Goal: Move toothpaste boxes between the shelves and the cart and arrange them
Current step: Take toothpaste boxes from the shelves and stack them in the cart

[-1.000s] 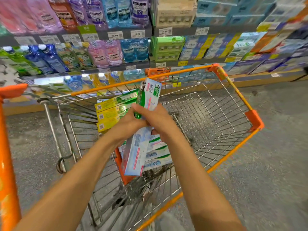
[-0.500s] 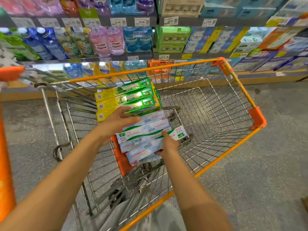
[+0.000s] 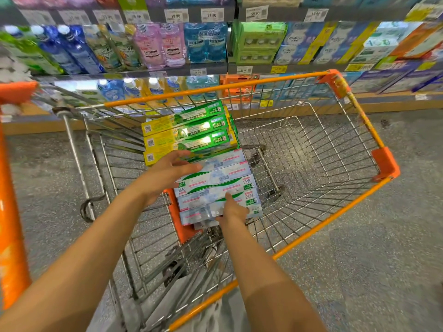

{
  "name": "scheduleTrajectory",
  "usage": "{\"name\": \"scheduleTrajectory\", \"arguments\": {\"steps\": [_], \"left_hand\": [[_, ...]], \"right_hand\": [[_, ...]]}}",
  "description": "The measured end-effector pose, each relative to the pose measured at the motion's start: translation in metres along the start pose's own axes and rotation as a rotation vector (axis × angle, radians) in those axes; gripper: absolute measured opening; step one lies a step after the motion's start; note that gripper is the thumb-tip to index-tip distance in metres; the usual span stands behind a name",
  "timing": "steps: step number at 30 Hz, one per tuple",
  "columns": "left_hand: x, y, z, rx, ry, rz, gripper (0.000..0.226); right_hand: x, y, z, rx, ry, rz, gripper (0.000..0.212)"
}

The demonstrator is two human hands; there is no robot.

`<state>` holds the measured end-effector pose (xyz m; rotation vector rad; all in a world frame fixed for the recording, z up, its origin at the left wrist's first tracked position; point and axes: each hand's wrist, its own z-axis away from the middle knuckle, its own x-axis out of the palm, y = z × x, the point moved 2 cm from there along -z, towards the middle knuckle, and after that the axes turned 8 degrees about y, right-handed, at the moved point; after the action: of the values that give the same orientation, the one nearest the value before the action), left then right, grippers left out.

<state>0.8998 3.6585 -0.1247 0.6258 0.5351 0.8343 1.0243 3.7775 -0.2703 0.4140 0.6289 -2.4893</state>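
Listerine bottles (image 3: 167, 47) on shelves (image 3: 211, 68) behind wire cart (image 3: 311, 164); left hand (image 3: 165, 173) relaxed-fingered on white boxes (image 3: 215, 185), right hand (image 3: 233, 209) pressing them; speckled floor (image 3: 383, 248)

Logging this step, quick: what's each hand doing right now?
Left hand: open, fingers resting on the white toothpaste boxes.
Right hand: open, fingertips touching the same boxes.

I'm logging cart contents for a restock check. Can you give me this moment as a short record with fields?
cart: orange-rimmed wire shopping cart, facing the shelves
far stack: green and yellow toothpaste boxes
near stack: white and blue toothpaste boxes
left hand: fingers straight, resting on the near stack's left end
right hand: touching the nearest boxes
shelves: mouthwash bottles
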Motion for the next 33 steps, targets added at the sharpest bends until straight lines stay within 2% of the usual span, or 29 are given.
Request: {"name": "scheduleTrajectory", "arguments": {"steps": [4, 9, 11, 13, 16, 19, 22, 24, 27, 33], "left_hand": [[-0.002, 0.0, 0.003, 0.008, 0.003, 0.009, 0.059], [-0.002, 0.0, 0.017, 0.028, 0.005, -0.014, 0.074], [-0.003, 0.003, 0.026, 0.058, -0.01, -0.024, 0.069], [-0.006, 0.008, 0.038, 0.1, -0.011, -0.049, 0.069], [-0.01, 0.016, 0.058, 0.212, -0.01, -0.11, 0.067], [-0.013, 0.017, 0.082, 0.362, -0.009, -0.223, 0.062], [-0.006, 0.015, 0.116, 0.523, -0.043, -0.423, 0.064], [0.006, 0.01, 0.141, 0.636, -0.072, -0.58, 0.068], [0.037, -0.002, 0.178, 0.788, -0.154, -0.685, 0.062], [0.131, -0.043, 0.251, 0.953, -0.418, -0.893, 0.058]], "right_hand": [[-0.003, 0.002, -0.013, 0.011, -0.116, 0.053, 0.067], [-0.016, -0.003, -0.012, 0.031, -0.274, 0.034, 0.035], [-0.019, -0.01, 0.005, -0.022, -0.237, 0.143, 0.04], [-0.026, -0.023, 0.029, -0.176, -0.138, 0.261, 0.051], [-0.044, -0.042, 0.07, -0.503, -0.083, 0.256, 0.066], [-0.086, -0.047, 0.126, -0.865, -0.096, 0.237, 0.051], [-0.146, -0.024, 0.164, -1.109, 0.085, 0.154, 0.037], [-0.19, 0.006, 0.177, -1.142, 0.227, 0.109, 0.038], [-0.26, 0.066, 0.185, -1.115, 0.415, 0.134, 0.044], [-0.375, 0.224, 0.174, -0.788, 0.71, 0.047, 0.046]]}}
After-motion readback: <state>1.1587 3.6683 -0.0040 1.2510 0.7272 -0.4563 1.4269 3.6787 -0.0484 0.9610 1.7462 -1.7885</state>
